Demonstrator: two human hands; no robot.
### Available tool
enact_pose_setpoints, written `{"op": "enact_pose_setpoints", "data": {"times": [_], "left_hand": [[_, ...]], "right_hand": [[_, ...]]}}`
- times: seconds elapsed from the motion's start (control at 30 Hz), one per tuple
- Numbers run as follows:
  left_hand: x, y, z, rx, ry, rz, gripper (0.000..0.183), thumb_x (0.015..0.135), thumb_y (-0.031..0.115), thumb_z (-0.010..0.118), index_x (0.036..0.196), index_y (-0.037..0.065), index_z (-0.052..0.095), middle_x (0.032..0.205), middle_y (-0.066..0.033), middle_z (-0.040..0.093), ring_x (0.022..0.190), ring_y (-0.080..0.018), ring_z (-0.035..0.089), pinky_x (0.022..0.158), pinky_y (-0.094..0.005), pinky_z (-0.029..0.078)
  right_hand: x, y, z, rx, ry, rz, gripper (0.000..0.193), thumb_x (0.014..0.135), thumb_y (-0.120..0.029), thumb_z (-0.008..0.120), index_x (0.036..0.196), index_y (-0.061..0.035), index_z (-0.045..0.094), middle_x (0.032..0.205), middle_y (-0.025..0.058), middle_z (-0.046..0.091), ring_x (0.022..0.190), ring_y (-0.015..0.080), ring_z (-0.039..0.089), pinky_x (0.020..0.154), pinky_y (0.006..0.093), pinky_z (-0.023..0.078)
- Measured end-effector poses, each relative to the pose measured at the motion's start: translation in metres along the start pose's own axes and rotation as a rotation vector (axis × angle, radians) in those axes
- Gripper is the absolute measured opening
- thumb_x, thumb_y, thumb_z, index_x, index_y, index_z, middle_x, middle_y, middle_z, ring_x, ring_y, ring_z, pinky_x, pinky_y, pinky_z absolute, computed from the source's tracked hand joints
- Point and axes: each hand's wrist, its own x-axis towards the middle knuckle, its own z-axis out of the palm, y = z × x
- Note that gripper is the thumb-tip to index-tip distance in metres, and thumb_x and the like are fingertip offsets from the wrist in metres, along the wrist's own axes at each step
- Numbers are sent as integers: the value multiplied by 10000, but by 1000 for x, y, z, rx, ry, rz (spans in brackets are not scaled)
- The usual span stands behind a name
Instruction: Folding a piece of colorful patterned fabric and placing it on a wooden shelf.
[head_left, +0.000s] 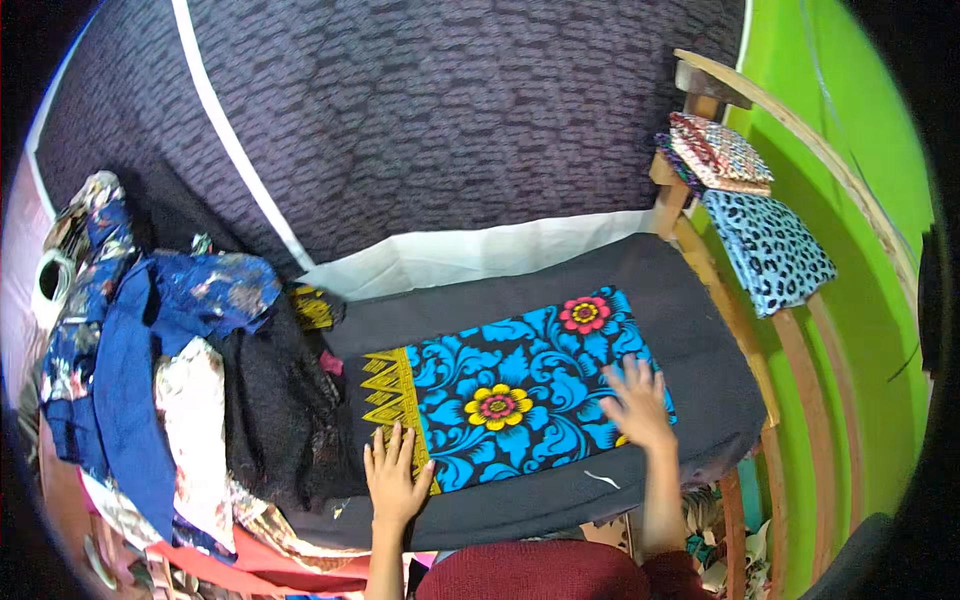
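Note:
A patterned cloth (540,440) with blue leaf scrolls on black, pink and yellow flowers and a golden zigzag border lies flat on a dark padded board (680,300). My left hand (397,470) rests on its golden border at the near left, fingers stretched out. Over the right part of the cloth my right hand (638,405) has its fingers spread; whether it touches the fabric is hard to tell. Neither hand grips anything. A short white strip (602,479) lies on the board near the cloth's front edge.
Heaped garments in blue (130,400), white (195,430) and black lace (275,410) cover the board's left end. Folded leopard-print cloth (768,250) and other folded fabrics (720,152) sit on wooden slats by the green wall (880,400). A dark curtain (450,120) hangs behind.

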Motion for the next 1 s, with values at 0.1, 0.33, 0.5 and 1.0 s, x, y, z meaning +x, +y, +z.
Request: {"op": "enact_pose_setpoints", "data": {"times": [0.1,0.33,0.5,1.0], "left_hand": [[9,1,-5,-1,-32,-9,602,826,434,533,1310,91,431,1395,-119,363,1303,-371,265,1055,-524,158],[60,16,-32,144,-235,98,608,798,493,557,1226,64,506,1302,-161,458,1260,-384,339,1032,-602,119],[170,55,-2,-295,2,436,360,752,356,665,899,30,623,894,-136,584,867,-325,557,749,-395,449],[325,136,119,-1131,-1634,555,810,655,197,797,1323,17,376,1282,-48,469,1199,-153,383,1042,-305,250]], "right_hand": [[-4,28,-8,-14,-11,91,575,853,-424,513,1352,-173,382,1451,148,246,1334,354,211,1038,560,161],[-3,46,9,384,403,524,612,712,-328,708,1209,-44,492,1203,206,518,1049,355,534,881,397,425],[12,69,-11,595,217,604,523,706,-300,743,1072,32,572,964,131,644,860,201,615,760,307,474],[14,-8,-119,1164,-196,-119,500,769,-101,675,1222,25,503,1142,60,583,1013,127,527,920,274,395]]}}
